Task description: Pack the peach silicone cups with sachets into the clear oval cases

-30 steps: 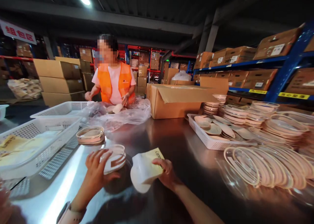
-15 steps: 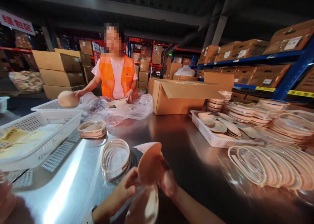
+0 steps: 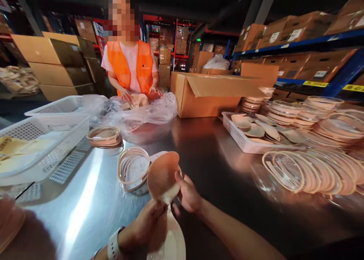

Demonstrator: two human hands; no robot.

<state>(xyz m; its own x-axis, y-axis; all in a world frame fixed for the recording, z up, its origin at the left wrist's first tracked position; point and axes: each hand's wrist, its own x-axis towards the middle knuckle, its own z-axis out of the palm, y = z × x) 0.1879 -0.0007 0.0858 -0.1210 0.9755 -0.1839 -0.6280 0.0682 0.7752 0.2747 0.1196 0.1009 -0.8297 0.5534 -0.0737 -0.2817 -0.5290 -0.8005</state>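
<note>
A tan cup-shaped pad (image 3: 163, 174) is held up between my two hands near the bottom middle. My left hand (image 3: 149, 218), with a white watch band at the wrist, pinches its lower edge, where a second, paler pad (image 3: 170, 241) hangs below. On the other side, my right hand (image 3: 189, 193) grips the right edge with the thumb on its surface. A pale piece partly shows behind the raised pad. Just left of it, a stack of clear oval trays (image 3: 133, 169) rests on the metal table (image 3: 93, 199).
A person in an orange vest (image 3: 116, 68) handles a pad over plastic bags (image 3: 142, 117) across the table. White baskets (image 3: 61, 146) stand left. An open carton (image 3: 207, 100), a basket of pads (image 3: 241, 138) and many stacked oval trays (image 3: 313, 170) lie to the right.
The raised pad has shifted slightly left and up, and my left hand has closed on its lower edge. Across the table, the person has brought a pad from the left onto the plastic bags.
</note>
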